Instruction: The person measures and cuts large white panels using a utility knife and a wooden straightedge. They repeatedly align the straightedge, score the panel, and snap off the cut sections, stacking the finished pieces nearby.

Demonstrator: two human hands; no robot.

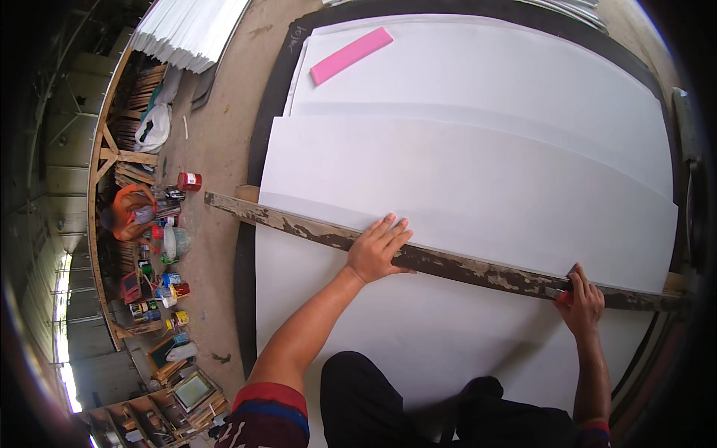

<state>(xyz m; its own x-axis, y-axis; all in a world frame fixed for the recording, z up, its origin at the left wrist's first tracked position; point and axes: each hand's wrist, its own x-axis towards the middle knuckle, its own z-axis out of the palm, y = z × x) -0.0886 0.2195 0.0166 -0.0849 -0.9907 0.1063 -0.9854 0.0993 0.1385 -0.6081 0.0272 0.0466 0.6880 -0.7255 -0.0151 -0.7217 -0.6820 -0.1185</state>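
A long, worn straightedge (463, 266) with flaking dark paint lies across a large white sheet (478, 157). My left hand (379, 250) presses down on it near the middle, fingers spread and holding nothing. Toward its right end, my right hand (586, 305) is closed around a small red-handled cutter (563, 296), mostly hidden by the fingers. A metallic part of the cutter shows at the straightedge's near side. Fingers of that same hand also rest over the straightedge.
A pink bar (351, 56) lies on the white sheets at the far left. Dark material (261, 149) borders the stack. On the left, another person (131, 213) in orange sits among paint cans (178, 319) and a red container (190, 181). My knees (362, 392) are close below.
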